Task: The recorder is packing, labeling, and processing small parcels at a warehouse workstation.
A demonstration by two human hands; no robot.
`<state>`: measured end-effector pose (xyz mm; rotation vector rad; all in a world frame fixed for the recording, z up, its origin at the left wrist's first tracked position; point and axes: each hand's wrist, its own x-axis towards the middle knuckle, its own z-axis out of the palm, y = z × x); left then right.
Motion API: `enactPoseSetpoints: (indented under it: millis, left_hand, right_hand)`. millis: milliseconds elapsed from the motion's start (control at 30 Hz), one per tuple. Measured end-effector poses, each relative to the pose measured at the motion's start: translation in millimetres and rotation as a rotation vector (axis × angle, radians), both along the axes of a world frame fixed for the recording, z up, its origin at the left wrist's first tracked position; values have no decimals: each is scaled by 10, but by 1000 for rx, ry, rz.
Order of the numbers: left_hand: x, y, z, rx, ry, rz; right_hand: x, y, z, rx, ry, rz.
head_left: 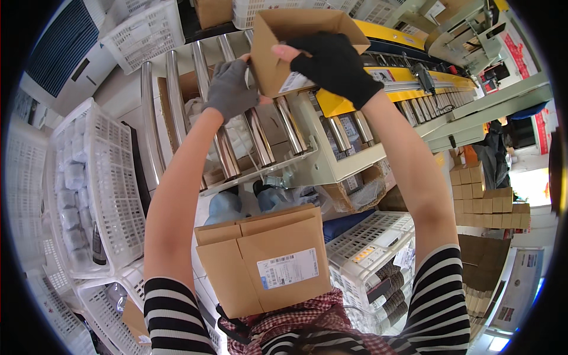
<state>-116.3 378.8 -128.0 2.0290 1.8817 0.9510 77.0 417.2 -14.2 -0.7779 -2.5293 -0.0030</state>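
An open brown cardboard box point(296, 35) with a white label on its side is held up over the steel roller conveyor point(236, 136). My left hand point(232, 89), in a grey fingerless glove, grips the box's left side. My right hand point(334, 62), in a black fingerless glove, clasps its front and right side. A flattened brown cardboard box point(266, 260) with a white barcode label rests against my chest, below both arms.
White plastic crates stand at the left point(100, 177), one holding wrapped white packs, and another at lower right point(367, 248). A yellow-trimmed conveyor machine point(408, 77) runs to the right. Stacked small brown boxes point(485, 201) sit at the far right.
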Motion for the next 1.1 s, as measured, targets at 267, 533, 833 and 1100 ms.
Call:
enactPoseSetpoints:
  millis: [267,533,833,1100]
  left_hand:
    - [606,259,-37,89,92,81]
    - [231,-1689,164,341,-11,130]
    - [154,-3958,-528,-284,-501,485]
    - [524,-3877,-186,-149,-656,524]
  right_hand:
    - [598,149,229,198,187,42]
    - [1531,-1979,21,-232,265,-322]
    - [1634,-3369,-1386,-1047,537,-392]
    - [1332,-3495,-1421,-948,732,-416]
